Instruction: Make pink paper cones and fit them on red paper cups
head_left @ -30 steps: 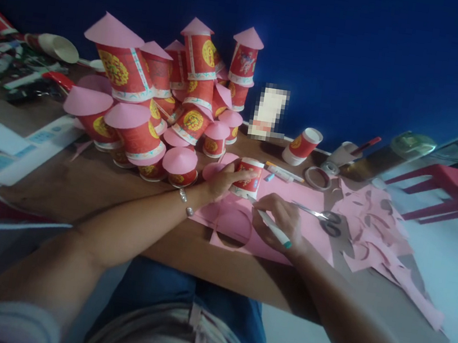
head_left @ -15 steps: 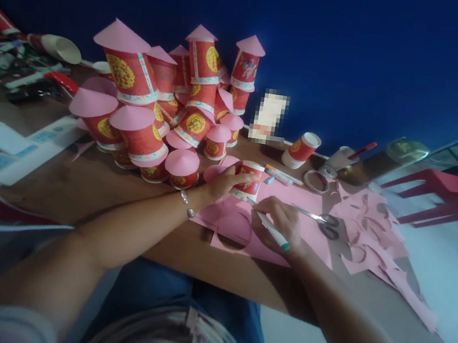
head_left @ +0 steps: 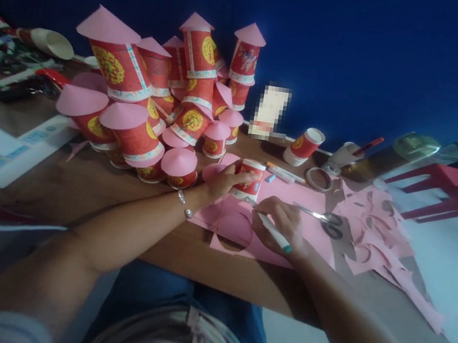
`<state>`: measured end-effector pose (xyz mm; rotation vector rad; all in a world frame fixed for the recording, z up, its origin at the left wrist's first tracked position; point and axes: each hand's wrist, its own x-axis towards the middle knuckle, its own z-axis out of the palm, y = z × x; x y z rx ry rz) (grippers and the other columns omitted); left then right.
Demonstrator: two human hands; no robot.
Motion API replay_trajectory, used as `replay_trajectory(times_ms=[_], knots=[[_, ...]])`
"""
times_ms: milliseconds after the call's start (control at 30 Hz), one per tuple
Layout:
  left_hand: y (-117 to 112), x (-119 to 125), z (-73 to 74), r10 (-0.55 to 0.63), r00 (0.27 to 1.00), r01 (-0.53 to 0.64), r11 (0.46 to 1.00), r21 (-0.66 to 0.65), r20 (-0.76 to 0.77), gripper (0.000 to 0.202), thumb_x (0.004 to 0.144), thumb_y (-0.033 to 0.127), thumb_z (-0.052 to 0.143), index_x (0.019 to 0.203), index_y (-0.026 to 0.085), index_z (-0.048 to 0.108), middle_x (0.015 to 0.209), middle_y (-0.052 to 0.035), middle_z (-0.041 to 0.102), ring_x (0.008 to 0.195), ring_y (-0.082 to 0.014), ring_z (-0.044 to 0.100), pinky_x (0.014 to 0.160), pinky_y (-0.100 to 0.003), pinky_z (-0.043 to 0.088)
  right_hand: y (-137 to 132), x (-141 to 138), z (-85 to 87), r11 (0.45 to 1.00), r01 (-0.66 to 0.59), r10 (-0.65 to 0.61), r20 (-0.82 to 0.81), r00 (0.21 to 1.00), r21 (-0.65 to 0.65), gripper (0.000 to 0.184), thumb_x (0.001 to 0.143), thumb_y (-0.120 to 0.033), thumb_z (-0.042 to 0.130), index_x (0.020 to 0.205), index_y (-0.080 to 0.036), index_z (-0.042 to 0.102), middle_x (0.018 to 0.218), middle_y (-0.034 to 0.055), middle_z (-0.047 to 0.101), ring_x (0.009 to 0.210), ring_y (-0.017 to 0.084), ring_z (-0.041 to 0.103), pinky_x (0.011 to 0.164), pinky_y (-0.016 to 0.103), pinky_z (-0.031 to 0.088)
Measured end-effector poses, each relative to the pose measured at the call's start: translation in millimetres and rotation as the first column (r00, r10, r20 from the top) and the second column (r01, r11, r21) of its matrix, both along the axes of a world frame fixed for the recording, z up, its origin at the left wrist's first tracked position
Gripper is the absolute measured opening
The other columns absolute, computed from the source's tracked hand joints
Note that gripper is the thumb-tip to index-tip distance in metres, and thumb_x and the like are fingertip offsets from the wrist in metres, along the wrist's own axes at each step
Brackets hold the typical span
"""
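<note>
My left hand (head_left: 222,182) is closed around an upside-down red paper cup (head_left: 250,178) that stands on a pink paper sheet (head_left: 283,213). My right hand (head_left: 281,224) grips a white pen with a green end (head_left: 274,230), its tip down by the cup's rim on the sheet. A drawn circle (head_left: 234,230) shows on the pink paper just in front of the cup. A bracelet (head_left: 184,204) is on my left wrist.
A pile of red cups with pink cone tops (head_left: 157,104) fills the table's back left. Scissors (head_left: 324,218), a tape roll (head_left: 318,178), markers (head_left: 284,172), another red cup (head_left: 304,146) and pink paper scraps (head_left: 381,238) lie to the right. A red chair (head_left: 444,187) stands beyond the wooden table (head_left: 94,186).
Both hands stay almost where they were, cup and pen held as before. Only the camera view has shifted slightly.
</note>
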<state>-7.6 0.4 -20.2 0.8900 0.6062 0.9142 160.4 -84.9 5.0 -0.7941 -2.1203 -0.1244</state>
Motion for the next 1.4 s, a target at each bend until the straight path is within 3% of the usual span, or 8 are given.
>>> replay_trajectory(times_ms=[833,1400], knots=[[0.7,-1.8,-0.8,-0.005,1.0,0.005,1.0,0.018,-0.027,0.043,0.07,0.041,0.083,0.097,0.018,0.058,0.082,0.0001,0.065,0.073,-0.0149,0.061,0.07,-0.03,0.048,-0.4,-2.3,0.5,1.0,-0.007,0.007,-0.006,1.0,0.003,0.021,0.086,-0.006,0.062,0.098,-0.022,0.057,0.075,0.0018,0.066,0.061,0.014,0.062,0.054,0.026,0.049],[-0.8,-1.1,3.4,-0.007,1.0,0.007,1.0,-0.001,-0.023,0.046,0.069,0.037,0.083,0.101,0.018,0.057,0.082,0.0017,0.065,0.073,-0.0136,0.062,0.068,-0.028,0.047,-0.8,0.5,1.6,1.0,0.014,-0.014,0.016,1.0,0.0,0.015,0.089,-0.008,0.06,0.096,-0.02,0.058,0.074,0.0019,0.066,0.06,0.013,0.061,0.055,0.024,0.048]])
